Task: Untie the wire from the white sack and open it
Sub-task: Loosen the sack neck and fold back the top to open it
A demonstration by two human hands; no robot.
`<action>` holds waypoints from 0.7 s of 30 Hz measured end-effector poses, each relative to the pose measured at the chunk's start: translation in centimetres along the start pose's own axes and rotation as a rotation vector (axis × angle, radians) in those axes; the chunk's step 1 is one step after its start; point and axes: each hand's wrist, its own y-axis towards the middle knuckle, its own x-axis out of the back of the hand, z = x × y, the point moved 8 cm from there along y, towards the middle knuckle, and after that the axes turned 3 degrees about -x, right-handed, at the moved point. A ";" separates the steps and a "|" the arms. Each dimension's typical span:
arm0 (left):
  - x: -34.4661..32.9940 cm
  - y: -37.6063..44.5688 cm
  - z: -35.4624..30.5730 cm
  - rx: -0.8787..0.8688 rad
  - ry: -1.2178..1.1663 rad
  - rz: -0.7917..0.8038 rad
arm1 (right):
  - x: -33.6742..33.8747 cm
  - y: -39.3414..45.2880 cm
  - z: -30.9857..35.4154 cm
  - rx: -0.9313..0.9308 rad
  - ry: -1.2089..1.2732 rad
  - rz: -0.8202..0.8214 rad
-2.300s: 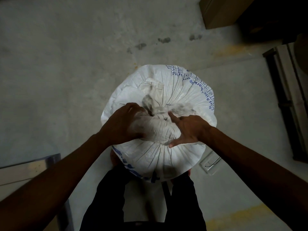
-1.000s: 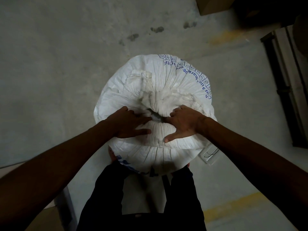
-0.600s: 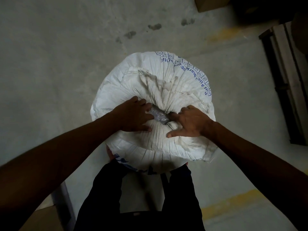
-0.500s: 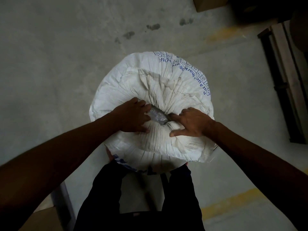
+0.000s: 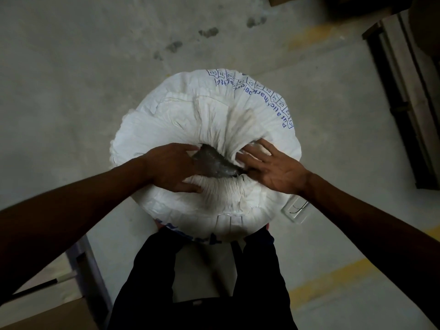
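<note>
We are standing over the white woven plastic sack with blue print (image 5: 207,129), which is sitting upright on the grey concrete floor (image 5: 71,79), pressed against our dark trouser legs (image 5: 202,277).

Step in hand, as we judge it: opening the mouth. We are seeing no wire around the neck of the sack; a small white card with a thin dark strand on it (image 5: 295,208) is lying on the floor just beside the sack's right side, but whether that strand is the wire we cannot tell. At the centre of the sack top the gathered pleats are parting, and a grey, shiny inner liner or filling (image 5: 214,163) is showing in the gap.

Left hand (image 5: 171,167): fingers curled, pinching the gathered cloth at the left edge of the gap, thumb lying along the near pleats. The grip is closing on sack fabric.

Right hand (image 5: 273,167): fingers spread and mostly straight, tips pressing into the pleats at the right edge of the gap. The grip is open, touching but not clasping the cloth.

Next move, in our judgement: both hands are needing to hook the rim and draw it outward, away from the centre of the sack, working round the pleats until the mouth stands wide.
</note>
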 end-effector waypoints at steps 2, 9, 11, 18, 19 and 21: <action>-0.3 0.1 0.7 0.059 -0.036 0.088 | 0.1 0.1 0.5 0.051 0.036 0.013; -0.2 -0.4 2.5 0.205 -0.067 0.184 | 1.6 0.4 -1.3 -0.028 0.021 -0.026; 0.0 -1.0 2.2 0.190 -0.058 0.175 | 1.7 0.1 -2.0 -0.063 -0.020 0.009; -0.1 -3.3 1.4 0.146 -0.020 0.085 | 4.0 0.5 -1.7 -0.087 -0.066 -0.101; -0.1 -3.5 1.4 0.150 -0.015 0.062 | 4.6 0.6 -1.4 -0.067 -0.053 -0.138; -0.3 -3.9 1.6 0.164 -0.002 0.048 | 5.2 0.7 -0.4 0.018 -0.047 -0.183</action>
